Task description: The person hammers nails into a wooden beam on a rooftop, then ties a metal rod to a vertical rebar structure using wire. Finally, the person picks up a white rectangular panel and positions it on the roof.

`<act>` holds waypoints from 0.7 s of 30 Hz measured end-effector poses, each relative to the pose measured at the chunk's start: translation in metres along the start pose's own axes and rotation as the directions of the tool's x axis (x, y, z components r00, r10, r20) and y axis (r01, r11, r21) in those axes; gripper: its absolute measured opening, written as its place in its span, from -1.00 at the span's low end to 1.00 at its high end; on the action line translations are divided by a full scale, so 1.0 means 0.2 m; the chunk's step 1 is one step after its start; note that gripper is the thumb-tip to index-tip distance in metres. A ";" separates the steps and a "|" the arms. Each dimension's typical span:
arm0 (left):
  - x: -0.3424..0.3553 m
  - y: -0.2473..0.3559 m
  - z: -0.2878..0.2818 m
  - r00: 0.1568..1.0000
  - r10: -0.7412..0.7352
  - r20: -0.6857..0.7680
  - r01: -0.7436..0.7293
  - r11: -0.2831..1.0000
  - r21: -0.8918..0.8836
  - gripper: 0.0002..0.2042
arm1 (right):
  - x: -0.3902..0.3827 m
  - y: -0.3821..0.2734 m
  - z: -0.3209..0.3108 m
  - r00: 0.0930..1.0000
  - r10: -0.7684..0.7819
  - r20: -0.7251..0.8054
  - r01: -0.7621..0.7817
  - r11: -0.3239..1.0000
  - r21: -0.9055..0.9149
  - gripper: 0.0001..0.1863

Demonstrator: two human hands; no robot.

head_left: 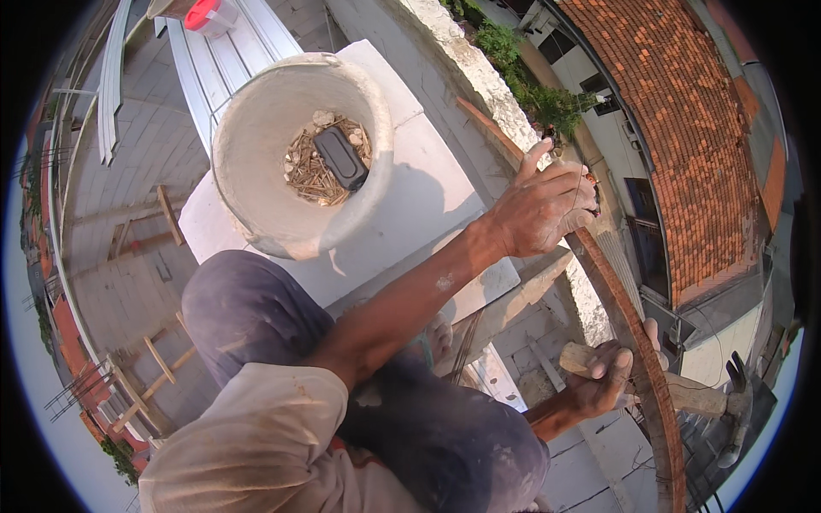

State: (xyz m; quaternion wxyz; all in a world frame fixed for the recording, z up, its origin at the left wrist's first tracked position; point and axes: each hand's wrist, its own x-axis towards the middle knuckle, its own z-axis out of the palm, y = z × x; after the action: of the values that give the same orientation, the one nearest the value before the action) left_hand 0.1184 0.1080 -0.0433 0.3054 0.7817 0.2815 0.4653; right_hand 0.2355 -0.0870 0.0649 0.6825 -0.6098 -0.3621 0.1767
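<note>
My left hand is closed on a long wooden board that slants down the right side of the view, bowed by the lens. Lower down, my right hand grips the wooden handle of a claw hammer, with fingertips close beside the board, which partly hides the handle. On a white slab left of my hands stands a pale bucket holding small wood scraps, whitish lumps and a dark rectangular case.
Metal channels and a red-lidded container lie behind the bucket. A rough wall edge runs beside me, with plants and a tiled roof beyond. At lower left are wooden battens on a lower surface.
</note>
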 end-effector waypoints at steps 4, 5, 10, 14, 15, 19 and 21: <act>0.10 0.12 -0.03 0.988 0.129 0.080 -0.117 0.983 -0.140 -0.77 | 0.00 -0.04 0.01 0.995 0.058 -0.085 -0.060 0.998 -0.020 -0.42; 0.12 0.17 -0.02 0.982 0.139 0.127 -0.111 0.973 -0.203 -0.76 | 0.00 -0.02 -0.01 0.996 0.050 -0.073 -0.050 0.999 -0.008 -0.43; 0.19 0.32 0.15 0.932 0.213 0.294 -0.048 0.875 -0.483 -0.68 | 0.02 -0.02 -0.09 0.992 0.095 -0.083 -0.078 0.979 0.188 -0.42; 0.16 0.28 0.20 0.951 -0.018 0.309 0.170 0.865 -0.472 -0.55 | 0.08 -0.11 -0.02 0.961 0.272 0.053 -0.275 0.959 0.069 -0.49; 0.15 0.21 0.22 0.976 0.054 0.212 0.049 0.890 -0.453 -0.56 | 0.11 -0.10 0.01 0.971 0.237 0.035 -0.239 0.967 0.087 -0.51; 0.16 0.23 0.22 0.983 0.033 0.179 0.033 0.936 -0.351 -0.50 | 0.05 -0.14 -0.04 0.923 0.383 -0.024 -0.378 0.919 0.108 -0.66; 0.16 0.22 0.24 0.987 0.072 0.143 -0.011 0.923 -0.385 -0.51 | -0.06 -0.09 -0.12 0.918 0.374 -0.133 -0.377 0.926 0.005 -0.60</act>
State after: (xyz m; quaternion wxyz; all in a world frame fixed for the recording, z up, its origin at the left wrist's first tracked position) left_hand 0.1808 0.0925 -0.0107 0.4632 0.7463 0.1441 0.4557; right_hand 0.2406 -0.1162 0.0788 0.6520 -0.6851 -0.1947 0.2600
